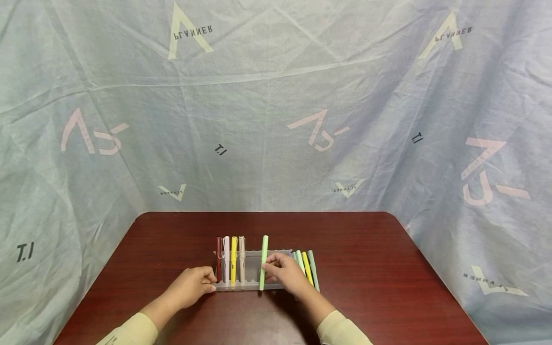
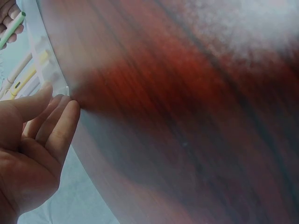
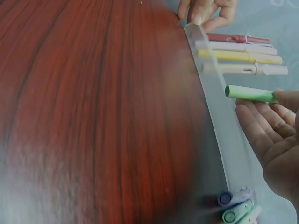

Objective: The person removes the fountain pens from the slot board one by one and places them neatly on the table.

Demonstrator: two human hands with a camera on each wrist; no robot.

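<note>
My right hand [image 1: 286,274] pinches a light green pen [image 1: 264,262] above the clear rack [image 1: 237,287], between thumb and fingers; the right wrist view shows the same green pen [image 3: 250,93] near the rack's long wall [image 3: 217,109]. In the rack's left part a dark red pen [image 1: 219,261], a pale lilac pen [image 1: 226,261], a yellow pen [image 1: 234,261] and a beige pen [image 1: 242,258] lie side by side. My left hand [image 1: 191,286] holds the rack's left end with thumb and fingertips, as the left wrist view also shows for the hand [image 2: 35,154].
Several pens, among them a yellow one [image 1: 307,268] and a grey-green one [image 1: 314,270], lie at the rack's right end, partly behind my right hand. The dark red wooden table [image 1: 366,268] is surrounded by a printed grey cloth [image 1: 258,167].
</note>
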